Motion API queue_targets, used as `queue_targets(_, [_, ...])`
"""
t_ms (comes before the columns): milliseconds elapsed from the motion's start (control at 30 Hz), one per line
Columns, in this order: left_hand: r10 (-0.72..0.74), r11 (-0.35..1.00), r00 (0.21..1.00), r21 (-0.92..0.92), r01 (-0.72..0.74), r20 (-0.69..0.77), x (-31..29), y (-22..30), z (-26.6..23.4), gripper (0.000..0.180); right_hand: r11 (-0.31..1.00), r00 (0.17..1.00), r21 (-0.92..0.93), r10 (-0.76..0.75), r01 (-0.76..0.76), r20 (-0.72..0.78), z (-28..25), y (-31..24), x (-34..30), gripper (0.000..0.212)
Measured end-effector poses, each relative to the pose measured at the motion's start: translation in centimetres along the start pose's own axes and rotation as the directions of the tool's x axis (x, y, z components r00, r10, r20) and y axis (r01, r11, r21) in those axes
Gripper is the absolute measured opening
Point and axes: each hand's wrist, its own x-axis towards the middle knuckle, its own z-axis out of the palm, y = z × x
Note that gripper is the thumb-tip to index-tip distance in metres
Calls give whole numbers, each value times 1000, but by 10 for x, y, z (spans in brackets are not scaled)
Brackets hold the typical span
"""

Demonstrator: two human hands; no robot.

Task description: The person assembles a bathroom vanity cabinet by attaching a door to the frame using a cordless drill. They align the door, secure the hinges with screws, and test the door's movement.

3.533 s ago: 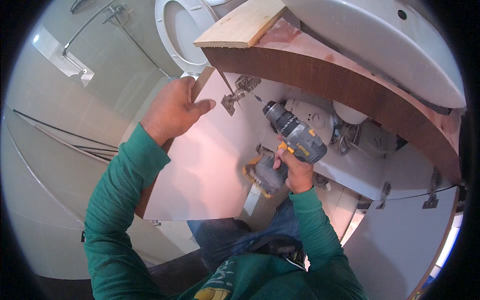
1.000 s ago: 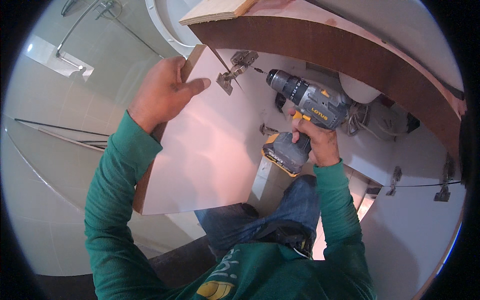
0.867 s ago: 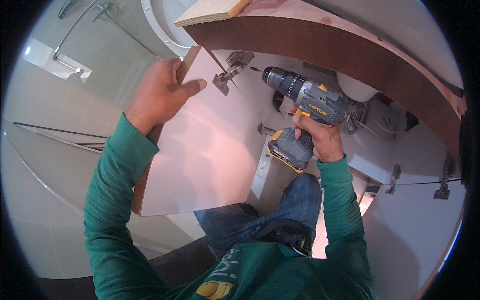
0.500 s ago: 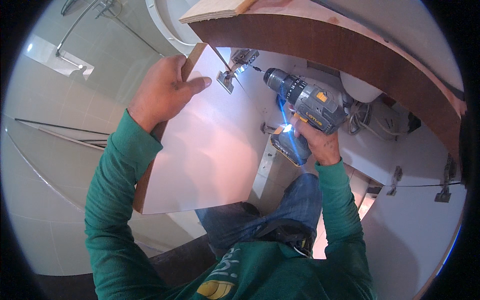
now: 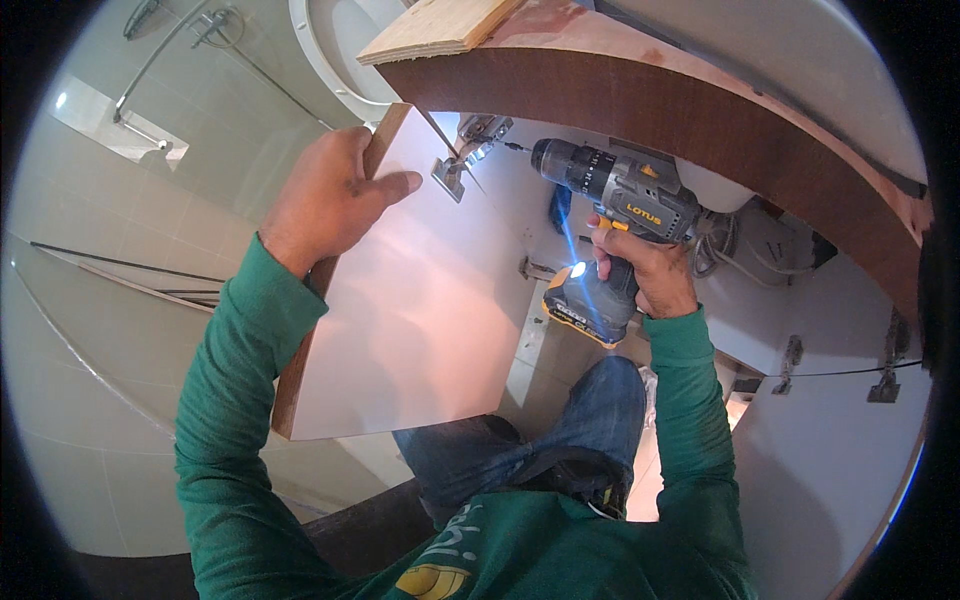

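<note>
My left hand [image 5: 330,195] grips the far left edge of a white cabinet door [image 5: 410,310], its thumb lying on the white face. My right hand [image 5: 648,262] is wrapped round the handle of a grey and black cordless drill [image 5: 625,190] with a forefinger near the yellow trigger. The drill's lamp is lit, and its bit points left at a metal hinge [image 5: 483,130] joining the door to the cabinet. Whether the bit touches a screw is too small to tell. A hinge cup plate [image 5: 449,178] sits on the door; another hinge [image 5: 537,270] shows lower down.
A curved brown counter front [image 5: 640,95] arches over the cabinet, with a plywood piece [image 5: 440,30] on top. Coiled cable [image 5: 717,245] lies inside. Another white door [image 5: 830,450] with hinges hangs at right. A toilet seat [image 5: 335,70] is behind; thin rods [image 5: 130,262] lean at left.
The drill has turned slightly more level, its body and my right hand shifting a little right. The view has shifted slightly; my left hand keeps its hold on the door.
</note>
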Motion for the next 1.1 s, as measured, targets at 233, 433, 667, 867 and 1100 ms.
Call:
queue_targets(233, [-29, 999, 999, 38, 28, 26, 1, -4, 1, 42, 1000, 999, 12, 25, -25, -26, 4, 2, -5, 28])
queue_targets(433, [14, 999, 1000, 39, -15, 14, 1, -6, 0, 41, 1000, 1000, -25, -4, 3, -14, 5, 1, -3, 29])
queue_targets(667, [23, 997, 1000, 66, -24, 14, 0, -4, -1, 41, 999, 1000, 25, 20, -20, 25, -2, 4, 4, 33])
queue_targets(867, [22, 998, 1000, 52, -23, 16, -2, 6, 0, 42, 1000, 999, -24, 20, -20, 31, -5, -5, 7, 33])
queue_targets(1100, [36, 998, 999, 58, -37, 12, 0, -3, -1, 42, 998, 999, -54, 17, -14, 48, -5, -7, 12, 30])
